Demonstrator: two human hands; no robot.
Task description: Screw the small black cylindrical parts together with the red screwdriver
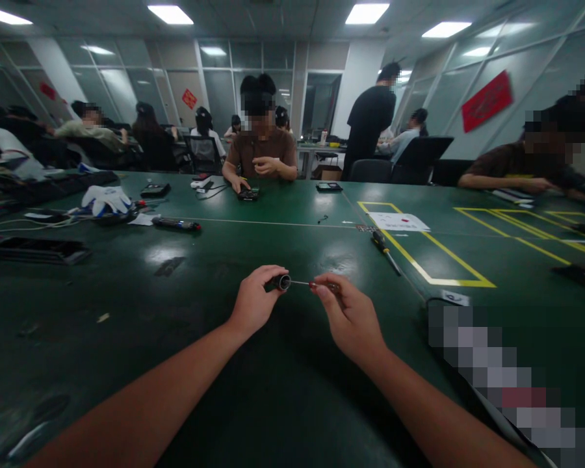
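Note:
My left hand (258, 299) is closed round a small dark cylindrical part (285, 282) with a pale ring at its end. Fingers hide most of that part, so its kind is unclear. Pinched in my right hand (348, 309) is a small screwdriver (312, 285) with a reddish handle, largely covered by the fingers. Its thin metal shaft points left and reaches the ringed end; whether the tip is inside I cannot tell. Both hands are held above the green table (214, 377).
A black-and-yellow screwdriver (380, 242) lies beyond my right hand, near yellow tape (461, 282) and a paper sheet (398, 221). At left are a dark pen-shaped tool (177, 224), white gloves (106, 200) and cables. A person (260, 149) sits opposite.

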